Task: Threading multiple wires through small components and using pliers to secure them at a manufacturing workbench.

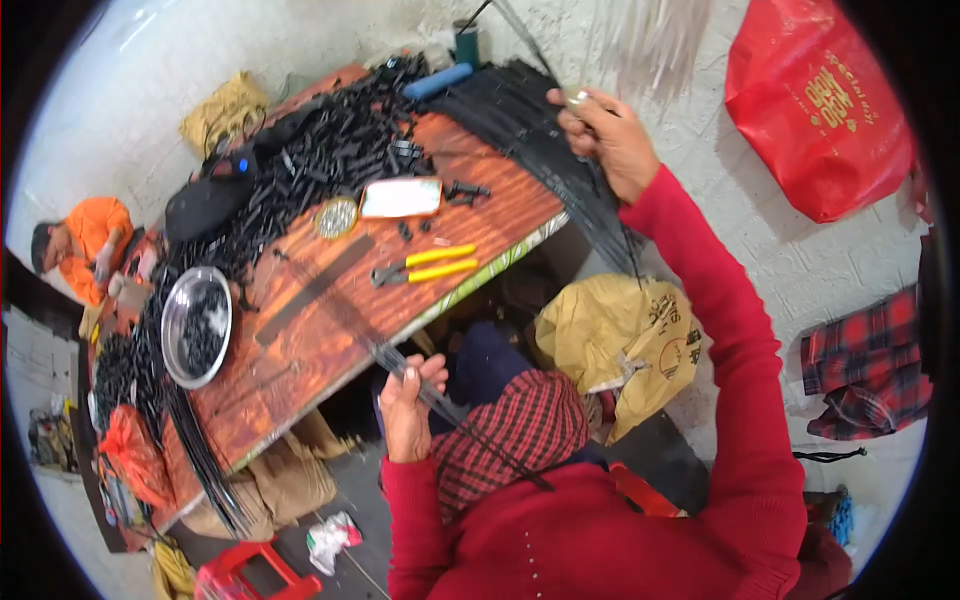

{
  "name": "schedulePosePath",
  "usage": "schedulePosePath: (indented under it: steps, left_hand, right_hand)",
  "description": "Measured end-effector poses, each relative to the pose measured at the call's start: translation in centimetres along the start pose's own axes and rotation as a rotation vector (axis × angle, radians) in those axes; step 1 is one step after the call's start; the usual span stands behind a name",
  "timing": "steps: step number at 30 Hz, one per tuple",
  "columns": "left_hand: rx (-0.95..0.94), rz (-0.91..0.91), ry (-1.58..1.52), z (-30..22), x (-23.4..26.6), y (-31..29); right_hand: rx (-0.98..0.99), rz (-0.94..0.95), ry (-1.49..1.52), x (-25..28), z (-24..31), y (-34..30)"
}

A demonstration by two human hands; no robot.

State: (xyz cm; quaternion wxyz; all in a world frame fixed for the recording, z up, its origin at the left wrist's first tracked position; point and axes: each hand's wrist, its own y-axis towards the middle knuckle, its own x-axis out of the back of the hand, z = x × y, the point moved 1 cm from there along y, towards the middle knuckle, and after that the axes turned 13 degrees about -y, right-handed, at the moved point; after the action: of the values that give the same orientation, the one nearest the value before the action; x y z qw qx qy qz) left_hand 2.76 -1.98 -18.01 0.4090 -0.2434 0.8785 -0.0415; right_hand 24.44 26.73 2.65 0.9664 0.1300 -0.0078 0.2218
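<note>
My left hand (408, 408), low over my lap near the table's front edge, is closed round several thin black strips (485, 440). They run slantwise from above the table down across my checked cloth (530, 425), blurred at the far end. Raised at the upper right, my right hand (612, 140) pinches a dark strip (536, 58) that reaches up past the frame's top. Something small and shiny shows at its fingertips; its kind is unclear. Beneath that hand, a broad bundle of long black strips (500, 112) lies over the table's right end.
Yellow-handled pliers (440, 270), a white orange-rimmed rectangle (402, 198) and a round dish of small metal parts (336, 217) lie on the table (300, 385). Black pieces (330, 150) pile behind; a metal bowl (205, 378) stands left. A yellow sack (610, 330) sits below. Someone in orange (100, 235) sits far left.
</note>
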Motion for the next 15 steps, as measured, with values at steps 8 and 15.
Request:
schedulePosePath:
  steps: [8,15]
  left_hand:
    - [-0.011,0.035,0.007,-1.0,-0.5,-1.5]
    - [-0.031,0.041,0.036,-0.5,-0.3,-3.0]
  right_hand:
    - [-0.271,0.162,-0.133,-3.8,1.1,-16.5]
    - [-0.434,0.372,-0.131,-8.8,-3.8,-21.1]
